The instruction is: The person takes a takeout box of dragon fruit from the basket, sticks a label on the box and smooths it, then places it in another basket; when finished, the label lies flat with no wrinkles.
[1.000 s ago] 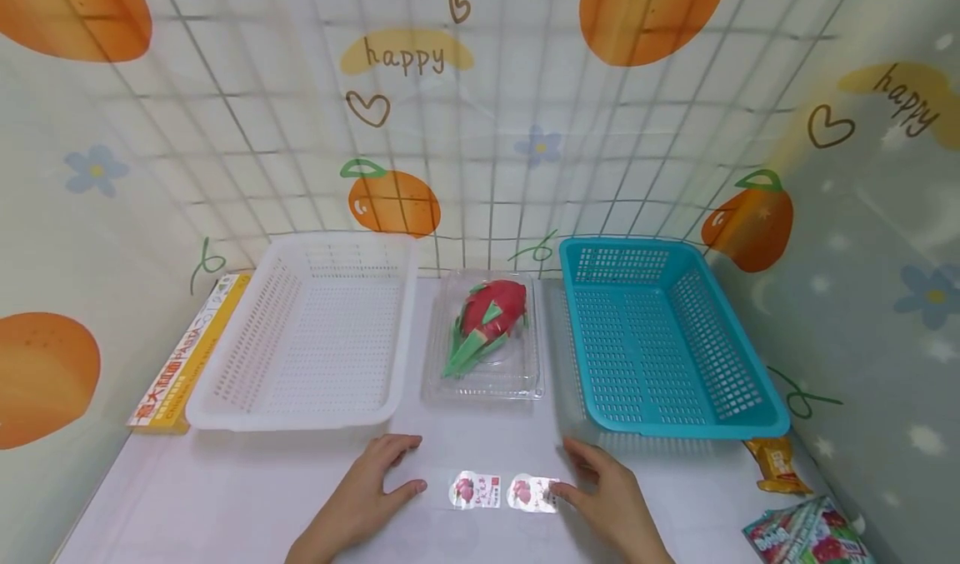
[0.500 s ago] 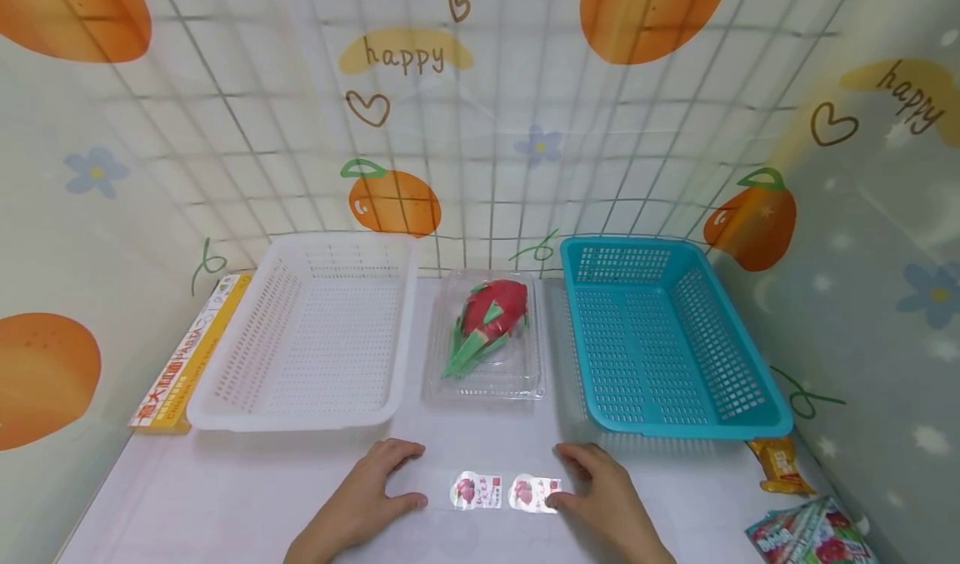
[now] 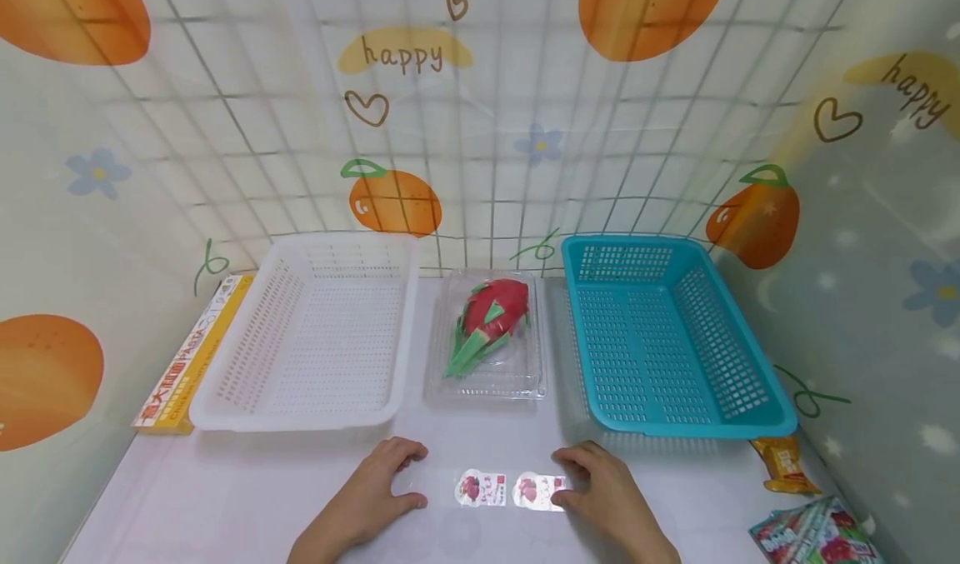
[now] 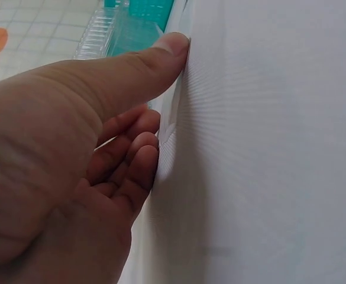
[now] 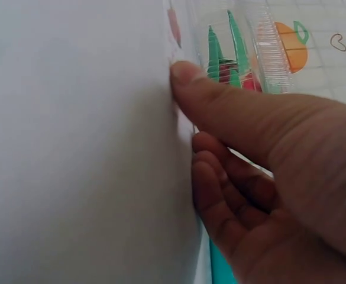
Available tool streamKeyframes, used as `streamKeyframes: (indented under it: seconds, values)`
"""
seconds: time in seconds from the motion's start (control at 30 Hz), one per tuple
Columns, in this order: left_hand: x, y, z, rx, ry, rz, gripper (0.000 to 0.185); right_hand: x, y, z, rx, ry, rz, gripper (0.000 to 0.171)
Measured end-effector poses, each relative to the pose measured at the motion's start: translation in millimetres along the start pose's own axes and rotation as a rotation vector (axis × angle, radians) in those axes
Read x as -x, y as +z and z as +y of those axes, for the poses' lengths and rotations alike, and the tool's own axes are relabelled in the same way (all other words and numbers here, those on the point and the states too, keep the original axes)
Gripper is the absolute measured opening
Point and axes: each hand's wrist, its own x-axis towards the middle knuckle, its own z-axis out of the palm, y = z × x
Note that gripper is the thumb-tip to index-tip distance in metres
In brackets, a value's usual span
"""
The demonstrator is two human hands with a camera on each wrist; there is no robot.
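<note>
Two dragon-fruit stickers, a left one (image 3: 481, 489) and a right one (image 3: 531, 491), lie side by side on a clear strip on the white table. My left hand (image 3: 367, 497) rests left of them, thumb and fingers spread apart and touching the surface by the strip's left end. At the other end is my right hand (image 3: 603, 493), its thumb tip over the right sticker's edge and its fingers resting on the table beyond. Both wrist views show relaxed fingers with a gap to the thumb. Behind the stickers, a red-and-green dragon fruit (image 3: 497, 310) sits in a clear plastic box (image 3: 487, 389).
A white basket (image 3: 300, 418) stands back left, with a yellow pasta box (image 3: 191, 356) against its outer side. Back right stands a teal basket (image 3: 693, 426). Near its front corner lie an orange-gold snack packet (image 3: 783, 464) and green-and-red packets (image 3: 817, 531). A printed curtain hangs behind.
My right fingers have shifted slightly left and nearer, and my left thumb has dropped slightly lower in view. The stickers, box and baskets keep their places, while the view itself shifts a little.
</note>
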Motion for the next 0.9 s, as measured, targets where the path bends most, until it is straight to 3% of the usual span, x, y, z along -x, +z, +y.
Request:
streamKeyframes:
  seconds: [0.5,0.9]
  values:
    - [1.0,-0.8,2.6,-0.010,0.044,-0.022,0.039,-3.9,-2.2,-0.2,-0.067,-0.036,-0.120,0.025]
    - [-1.2,-2.1,6.3,-0.018,0.101,-0.063,0.023,-3.7,-3.7,-2.3,-0.093,-0.054,-0.216,0.020]
